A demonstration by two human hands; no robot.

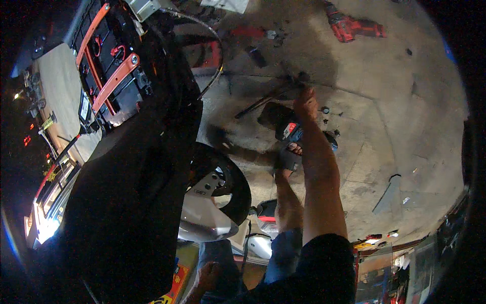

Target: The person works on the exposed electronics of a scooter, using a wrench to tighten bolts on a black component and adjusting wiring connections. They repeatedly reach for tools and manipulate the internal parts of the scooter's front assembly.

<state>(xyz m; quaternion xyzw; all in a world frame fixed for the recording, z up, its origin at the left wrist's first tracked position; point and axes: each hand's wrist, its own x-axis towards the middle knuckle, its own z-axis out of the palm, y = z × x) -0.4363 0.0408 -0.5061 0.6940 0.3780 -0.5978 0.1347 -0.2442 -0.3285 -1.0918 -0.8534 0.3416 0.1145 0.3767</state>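
My right hand point(307, 104) reaches out low over the concrete floor, its fingers closed at a small dark piece point(303, 77) that I cannot make out. A long, thin dark bar point(258, 105) lies beside that hand, slanting to the left. Just below the hand is a blue and black power tool point(294, 133) with a red and white label, partly hidden by my forearm. My left hand point(207, 275) is low in the picture, by my denim-covered knee; it is dim, and its fingers do not show clearly.
A dark vehicle body point(131, 197) with a wheel point(238, 187) and grey fender point(205, 223) fills the left. My sandalled foot point(288, 161) stands near the blue tool. A red cordless tool point(354, 28), small loose parts point(325, 110) and a grey triangular piece point(389, 192) lie on the floor.
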